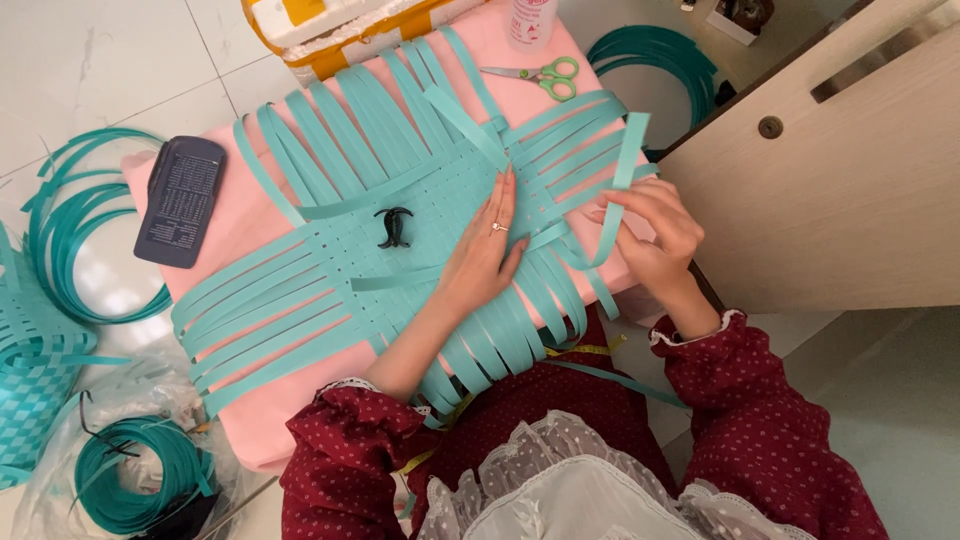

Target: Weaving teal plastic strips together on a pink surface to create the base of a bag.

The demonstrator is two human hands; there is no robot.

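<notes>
Woven mat [400, 240] of teal plastic strips lies flat on a pink board [255, 410], centre woven tight, loose strip ends fanning out on all 4 sides. Weave looks plain over-under, though the far edge is hard to read from this angle.

L hand [485, 250] lies flat & open on the mat just right of centre, fingers together, pressing the weave down; ring on one finger. R hand [650, 230] is at the mat's right edge, fingers pinched on one teal strip [620, 190] that stands up bent from the weave, its free end pointing away from the person.

Black claw clip [393, 227] sits on the woven centre, just left of the L hand, not touching it. Green-handled scissors [540, 76] lie at the far edge of the board, near a white bottle [530, 20]. Dark flat case [180, 200] on the board's left corner. Coils of teal strip [70, 240] on the floor left, more coils [660, 55] top right, another bundle in a clear bag [130, 470] bottom left. Part-woven teal basket [25, 380] at the left edge. Yellow tape measure [590, 350] across the lap. Beige cabinet [840, 180] crowds the right side, close to the R hand.
</notes>
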